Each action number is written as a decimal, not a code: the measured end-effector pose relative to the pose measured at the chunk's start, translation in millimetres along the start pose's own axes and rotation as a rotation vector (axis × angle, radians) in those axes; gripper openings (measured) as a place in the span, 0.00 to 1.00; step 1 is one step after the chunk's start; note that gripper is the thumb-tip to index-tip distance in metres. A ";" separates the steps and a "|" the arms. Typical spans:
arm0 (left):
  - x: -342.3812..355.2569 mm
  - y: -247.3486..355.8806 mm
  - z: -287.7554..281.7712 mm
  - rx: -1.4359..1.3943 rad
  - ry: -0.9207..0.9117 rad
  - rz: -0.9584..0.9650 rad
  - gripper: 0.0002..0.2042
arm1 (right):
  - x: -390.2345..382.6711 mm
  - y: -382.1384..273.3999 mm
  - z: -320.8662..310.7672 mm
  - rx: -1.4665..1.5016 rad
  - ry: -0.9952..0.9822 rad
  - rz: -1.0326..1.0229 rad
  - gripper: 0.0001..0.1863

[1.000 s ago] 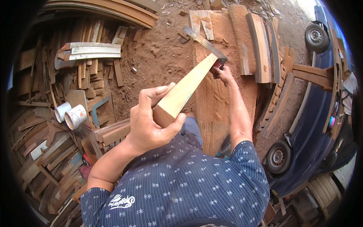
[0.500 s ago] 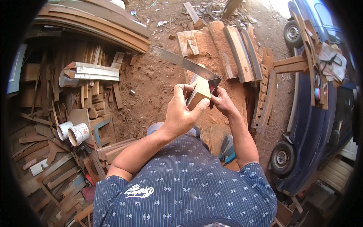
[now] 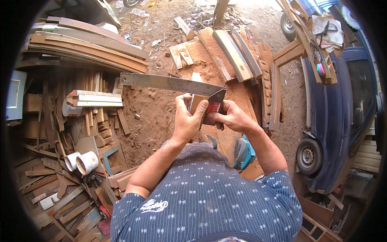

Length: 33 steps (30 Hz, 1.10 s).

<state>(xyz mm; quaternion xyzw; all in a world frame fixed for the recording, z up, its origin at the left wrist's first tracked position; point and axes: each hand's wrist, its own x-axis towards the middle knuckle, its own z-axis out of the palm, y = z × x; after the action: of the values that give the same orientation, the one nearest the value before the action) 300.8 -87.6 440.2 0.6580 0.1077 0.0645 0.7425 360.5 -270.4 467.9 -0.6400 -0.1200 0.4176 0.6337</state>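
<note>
The left hand (image 3: 187, 121) is wrapped around a short pale wooden block (image 3: 196, 104), thumb laid up its near face and fingers curled behind it, holding it upright just above the picture's centre. The right hand (image 3: 230, 117) pinches the dark stock of a steel try square (image 3: 177, 85) against the block's right side; its long silver blade runs from there toward ten o'clock, lying across the block's top end. Both hands are clenched on what they hold, and they touch each other around the block.

At six o'clock from the hands is the person's blue dotted short-sleeved shirt (image 3: 209, 201). Just at four o'clock, beside the right forearm, sits a teal power tool (image 3: 244, 153), partly hidden. Beyond the hands, at twelve to one o'clock, thick curved wooden planks (image 3: 236, 54) lie on reddish sawdust-covered ground (image 3: 157, 109). At nine o'clock a heap of wood offcuts (image 3: 60, 133) spreads out, with two white plastic cups (image 3: 82, 162) lying on it at eight o'clock. At ten to eleven o'clock is a stack of long bent boards (image 3: 88, 46). At three o'clock stands a dark blue car (image 3: 338, 121).
</note>
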 end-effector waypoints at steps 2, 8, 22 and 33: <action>-4.8 0.3 3.6 -0.013 0.001 -0.005 0.26 | -4.1 -1.8 0.3 -0.018 -0.005 -0.003 0.16; -15.0 3.3 17.6 -0.077 0.052 0.028 0.28 | -5.6 20.5 -8.9 0.036 0.239 -0.131 0.11; -13.7 -23.4 12.5 0.074 0.002 0.096 0.34 | -64.7 135.9 -71.5 0.399 0.752 -0.056 0.06; -17.2 -11.5 12.8 0.090 0.009 0.063 0.33 | -76.5 156.2 -50.1 0.445 0.774 0.015 0.09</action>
<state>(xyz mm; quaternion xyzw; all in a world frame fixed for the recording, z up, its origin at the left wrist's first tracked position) 286.7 -105.4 431.5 0.6936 0.0929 0.0858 0.7092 288.7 -384.5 347.2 -0.5979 0.2235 0.1676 0.7513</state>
